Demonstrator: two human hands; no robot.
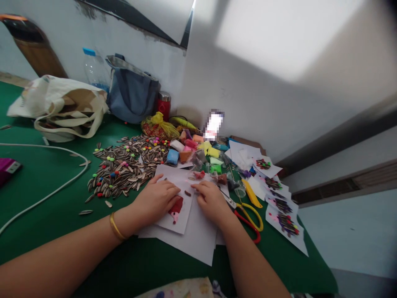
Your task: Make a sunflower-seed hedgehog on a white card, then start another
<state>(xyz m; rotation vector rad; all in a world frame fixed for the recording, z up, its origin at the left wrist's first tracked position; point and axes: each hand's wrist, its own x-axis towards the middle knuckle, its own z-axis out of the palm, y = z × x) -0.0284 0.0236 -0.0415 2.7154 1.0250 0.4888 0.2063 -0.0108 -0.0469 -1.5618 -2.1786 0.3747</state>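
My left hand (156, 200) lies flat on a small white sheet (180, 225), fingers stretched out, partly covering a dark red clay shape (177, 205) with a pink clay face (175, 216). A small brown piece of clay (187, 193) rests on the sheet between my hands. Just right of it is my right hand (212, 203), its index finger extended towards the brown piece and nothing visible in its grasp. Larger white sheets (198, 244) lie underneath. Scissors (248, 215) with yellow and red handles lie beside my right wrist.
Striped sunflower seeds (130, 165) mixed with coloured bits are heaped at left. Behind the sheet lie coloured clay packs (173, 157) and a phone (214, 124). A yellow cutter (252, 193) and decorated cards (287, 225) lie right. Bags (133, 95) and a white cable (66, 182) are left.
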